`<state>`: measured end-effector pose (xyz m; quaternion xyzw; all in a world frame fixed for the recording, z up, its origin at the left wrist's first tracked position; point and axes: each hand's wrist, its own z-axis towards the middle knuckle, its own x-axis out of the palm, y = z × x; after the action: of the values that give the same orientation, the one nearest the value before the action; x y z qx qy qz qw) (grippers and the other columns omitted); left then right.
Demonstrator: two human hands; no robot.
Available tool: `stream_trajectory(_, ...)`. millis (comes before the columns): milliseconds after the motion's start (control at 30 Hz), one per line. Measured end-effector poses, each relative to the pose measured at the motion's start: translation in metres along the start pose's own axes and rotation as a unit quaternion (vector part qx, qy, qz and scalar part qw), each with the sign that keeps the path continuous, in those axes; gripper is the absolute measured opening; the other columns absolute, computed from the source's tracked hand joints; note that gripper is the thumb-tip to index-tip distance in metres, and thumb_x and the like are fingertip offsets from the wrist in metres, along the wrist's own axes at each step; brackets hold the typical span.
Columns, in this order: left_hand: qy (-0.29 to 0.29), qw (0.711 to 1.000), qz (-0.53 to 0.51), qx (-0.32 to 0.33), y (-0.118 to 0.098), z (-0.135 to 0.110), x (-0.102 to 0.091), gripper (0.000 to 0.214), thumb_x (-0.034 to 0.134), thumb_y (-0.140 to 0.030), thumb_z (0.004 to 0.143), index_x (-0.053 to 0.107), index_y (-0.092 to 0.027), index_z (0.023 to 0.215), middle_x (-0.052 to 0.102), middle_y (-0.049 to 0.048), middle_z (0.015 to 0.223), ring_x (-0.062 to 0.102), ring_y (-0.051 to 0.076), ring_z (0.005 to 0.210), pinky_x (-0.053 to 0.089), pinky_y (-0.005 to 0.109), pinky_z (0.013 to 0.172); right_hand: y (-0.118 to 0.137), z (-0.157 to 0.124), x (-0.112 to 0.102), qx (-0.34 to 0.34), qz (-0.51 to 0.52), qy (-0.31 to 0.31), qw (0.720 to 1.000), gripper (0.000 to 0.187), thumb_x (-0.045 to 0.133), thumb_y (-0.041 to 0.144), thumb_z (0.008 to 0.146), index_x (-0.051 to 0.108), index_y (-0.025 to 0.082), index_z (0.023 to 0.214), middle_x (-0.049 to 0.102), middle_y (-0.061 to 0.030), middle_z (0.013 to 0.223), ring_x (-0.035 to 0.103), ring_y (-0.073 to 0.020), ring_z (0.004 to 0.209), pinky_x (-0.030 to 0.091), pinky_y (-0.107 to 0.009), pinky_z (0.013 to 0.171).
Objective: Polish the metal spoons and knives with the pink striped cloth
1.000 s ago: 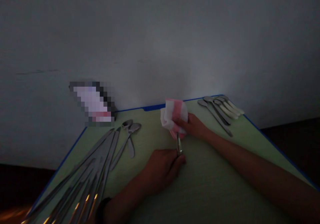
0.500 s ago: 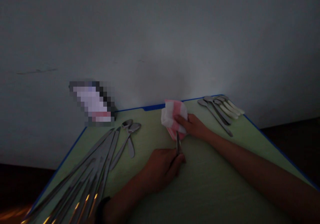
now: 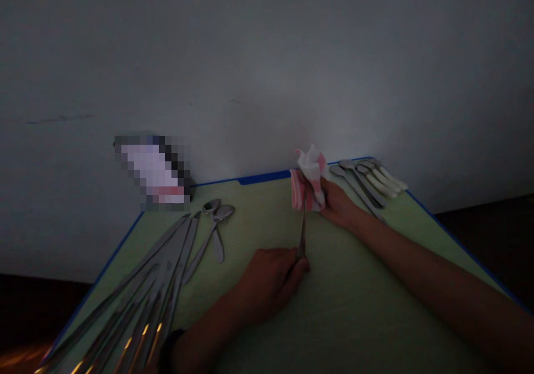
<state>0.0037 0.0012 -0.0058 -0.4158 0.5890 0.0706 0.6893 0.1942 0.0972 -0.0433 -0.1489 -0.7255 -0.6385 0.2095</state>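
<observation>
My left hand [image 3: 277,276] is closed around the broad handle end of a slim metal piece of cutlery [image 3: 303,229], held above the middle of the table. Its thin neck points away from me into a folded pink and white cloth [image 3: 312,165]. The cloth hides the far end, so I cannot tell whether it is a spoon or a fork. My right hand [image 3: 336,201] pinches the cloth around that end. Just beyond the right hand lies a group of spoons [image 3: 361,182] with plain metal handles.
Cutlery with white handles [image 3: 384,182] lies at the far right of the green table [image 3: 354,318]. Two crossed spoons [image 3: 217,224] and several long table knives [image 3: 142,290] lie at the left. A blurred-out phone-like object [image 3: 152,168] leans against the wall [image 3: 267,73].
My right hand has moved the cloth up and slightly right along the cutlery, uncovering more of its neck. The cloth has bunched upward. My left hand has stayed in place.
</observation>
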Motion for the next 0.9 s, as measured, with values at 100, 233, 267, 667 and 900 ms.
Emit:
stream_trajectory(100,0.001,1.0,-0.017,0.006,0.0,0.0,-0.001,0.032,0.028,-0.029,0.094,0.055,-0.017,0.082,0.058,0.0013,0.07,0.054,0.013,0.062,0.041,0.023,0.062,0.003,-0.003,0.002,0.0,0.024,0.01,1.0,0.02,0.054,0.035,0.072,0.058,0.017,0.078,0.063,-0.0015,0.069,0.058,-0.0136,0.064,0.046,-0.027,0.063)
stream_trajectory(233,-0.003,1.0,-0.028,0.006,0.001,-0.001,0.0,0.032,0.029,-0.029,0.093,0.055,-0.017,0.082,0.059,0.0014,0.07,0.055,0.013,0.063,0.042,0.023,0.062,0.009,-0.008,0.007,0.014,0.03,0.045,0.998,0.019,0.053,0.028,0.07,0.059,0.017,0.084,0.065,-0.0021,0.074,0.058,-0.0144,0.066,0.048,-0.028,0.064)
stream_trajectory(267,-0.005,1.0,-0.031,0.005,0.001,-0.001,0.0,0.032,0.029,-0.029,0.093,0.056,-0.017,0.082,0.059,0.0013,0.07,0.055,0.013,0.063,0.042,0.024,0.063,0.011,-0.009,0.008,0.015,0.029,0.064,0.997,0.021,0.052,0.027,0.07,0.059,0.016,0.087,0.065,-0.0028,0.077,0.059,-0.015,0.068,0.049,-0.029,0.064)
stream_trajectory(667,-0.002,0.999,-0.037,0.002,-0.001,0.0,-0.002,0.03,0.03,-0.028,0.093,0.056,-0.017,0.081,0.06,0.0008,0.069,0.055,0.013,0.063,0.042,0.024,0.063,0.008,-0.017,0.011,0.013,-0.011,0.089,0.996,0.024,0.065,0.029,0.067,0.061,0.018,0.088,0.065,-0.0047,0.086,0.059,-0.0139,0.067,0.052,-0.028,0.059)
stream_trajectory(900,-0.002,1.0,-0.021,0.001,0.0,0.0,0.0,0.031,0.03,-0.03,0.093,0.054,-0.017,0.079,0.058,0.0004,0.068,0.054,0.012,0.061,0.04,0.023,0.06,0.005,-0.017,0.01,0.033,0.008,0.079,0.996,0.021,0.064,0.023,0.068,0.06,0.014,0.086,0.066,-0.004,0.079,0.06,-0.0129,0.063,0.051,-0.028,0.061)
